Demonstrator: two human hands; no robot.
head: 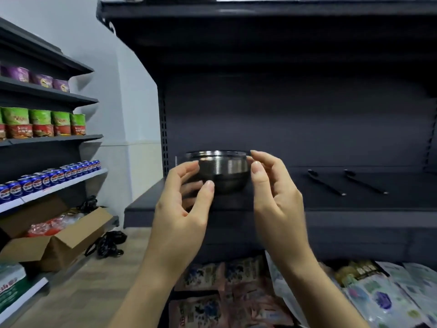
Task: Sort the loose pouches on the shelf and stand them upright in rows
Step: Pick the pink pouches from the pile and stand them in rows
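Loose pouches lie flat in a heap on the lower shelf at the bottom: pink ones (201, 276) at the left, pale blue-white ones (378, 301) at the right, and a gold and black one (359, 271) between them. Above them, a steel bowl (227, 171) with a clear rim or lid stands on the dark shelf (354, 202). My left hand (182, 209) curls around the bowl's left side, thumb in front. My right hand (274, 192) pinches the bowl's right rim with thumb and forefinger.
Two black rods (325, 183) (365, 182) lie on the dark shelf right of the bowl. A side rack at the left holds green cups (40, 124) and blue cans (47, 178). An open cardboard box (54, 237) and black straps (108, 245) sit on the floor.
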